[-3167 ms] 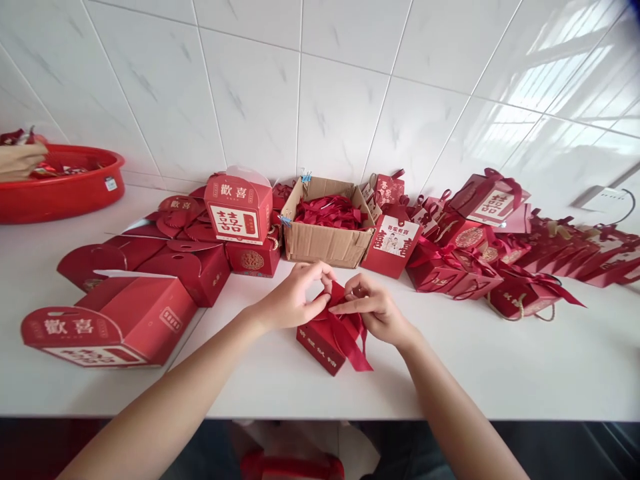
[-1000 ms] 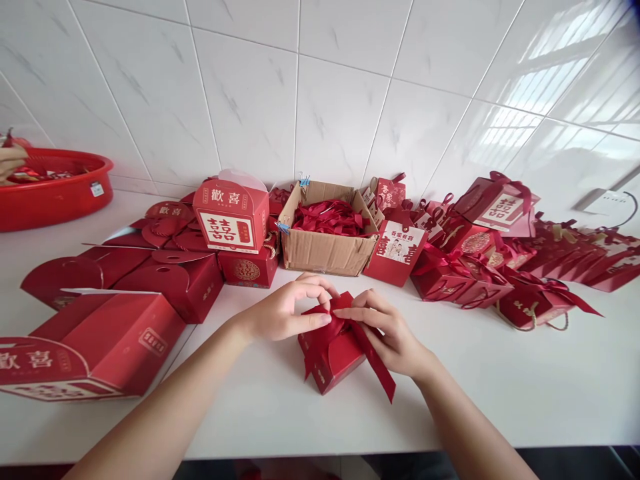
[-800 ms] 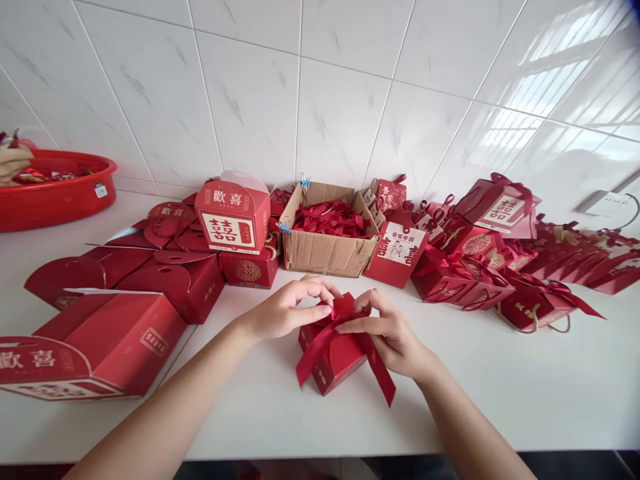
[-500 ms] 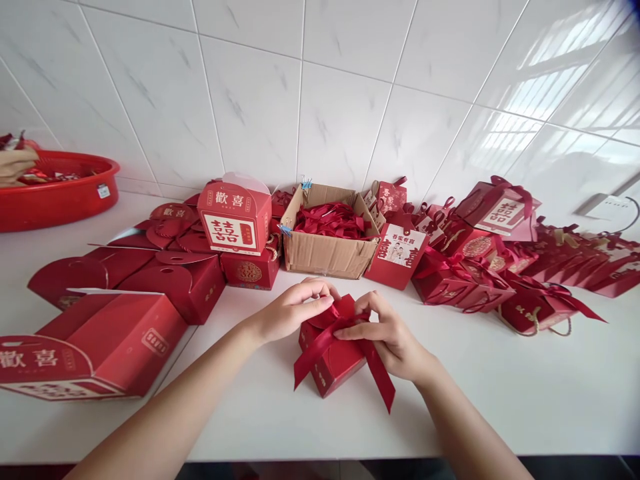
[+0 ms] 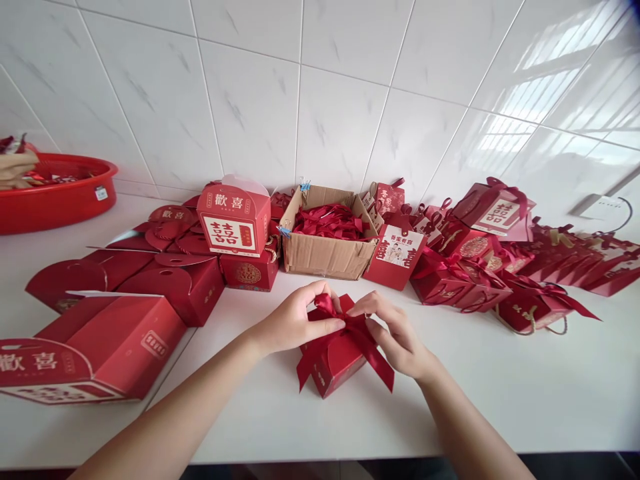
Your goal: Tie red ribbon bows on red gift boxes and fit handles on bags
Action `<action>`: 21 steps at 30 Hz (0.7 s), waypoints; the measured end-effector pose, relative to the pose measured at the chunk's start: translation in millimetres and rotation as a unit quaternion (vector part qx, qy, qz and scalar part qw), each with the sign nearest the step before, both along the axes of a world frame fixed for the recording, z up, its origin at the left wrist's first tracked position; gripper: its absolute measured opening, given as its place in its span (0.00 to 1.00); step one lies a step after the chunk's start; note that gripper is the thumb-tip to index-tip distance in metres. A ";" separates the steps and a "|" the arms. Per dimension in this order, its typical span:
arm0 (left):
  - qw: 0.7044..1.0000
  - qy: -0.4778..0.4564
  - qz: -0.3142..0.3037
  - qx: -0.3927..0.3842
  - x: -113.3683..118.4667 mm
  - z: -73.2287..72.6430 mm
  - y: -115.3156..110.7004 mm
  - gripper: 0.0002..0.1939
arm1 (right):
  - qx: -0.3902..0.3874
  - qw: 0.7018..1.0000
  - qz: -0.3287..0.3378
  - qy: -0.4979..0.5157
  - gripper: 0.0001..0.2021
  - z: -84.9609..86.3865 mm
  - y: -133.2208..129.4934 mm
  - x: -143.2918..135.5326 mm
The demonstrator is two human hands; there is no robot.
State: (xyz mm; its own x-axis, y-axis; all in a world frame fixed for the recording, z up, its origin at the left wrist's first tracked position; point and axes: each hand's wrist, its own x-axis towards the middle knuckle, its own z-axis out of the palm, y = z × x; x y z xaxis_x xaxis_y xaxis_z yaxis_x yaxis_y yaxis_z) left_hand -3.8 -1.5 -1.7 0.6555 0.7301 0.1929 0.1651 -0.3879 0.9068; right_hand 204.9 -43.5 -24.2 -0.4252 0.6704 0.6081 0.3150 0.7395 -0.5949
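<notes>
A small red gift box (image 5: 336, 371) sits on the white table in front of me, with a wide red ribbon (image 5: 379, 365) crossing its top and two tails hanging over the sides. From the left, my left hand (image 5: 295, 319) pinches the ribbon near its knot, thumb lying across the middle and fingers behind a raised loop. My right hand (image 5: 395, 332) is at the knot's right side, fingers bent and closed round the ribbon there. The fingertips of both hands nearly meet over the box. Part of the knot is hidden by the fingers.
Behind the box stands a cardboard carton (image 5: 327, 257) of red ribbons. Red boxes (image 5: 187, 283) crowd the left; ribboned boxes (image 5: 445, 280) stand at right. Another person's hand (image 5: 17, 167) is over a red basin (image 5: 65, 207) at far left.
My left thumb has moved right onto the knot and a ribbon loop now stands up beside it. My right fingers have shifted slightly right, off the middle of the ribbon.
</notes>
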 end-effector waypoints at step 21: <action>0.933 0.058 0.147 0.325 -9.5 3.7 3.1 0.15 | -0.027 0.996 -0.079 -0.009 0.03 4.5 0.4 -7.6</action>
State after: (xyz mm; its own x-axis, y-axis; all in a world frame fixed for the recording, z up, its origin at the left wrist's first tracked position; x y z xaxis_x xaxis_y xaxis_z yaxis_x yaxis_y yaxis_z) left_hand -13.3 1.6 2.1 0.4891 0.6356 0.5974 0.4329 -0.7714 0.4663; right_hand 197.2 -43.1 -19.7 -0.3217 0.7610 0.5633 0.4358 0.6472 -0.6255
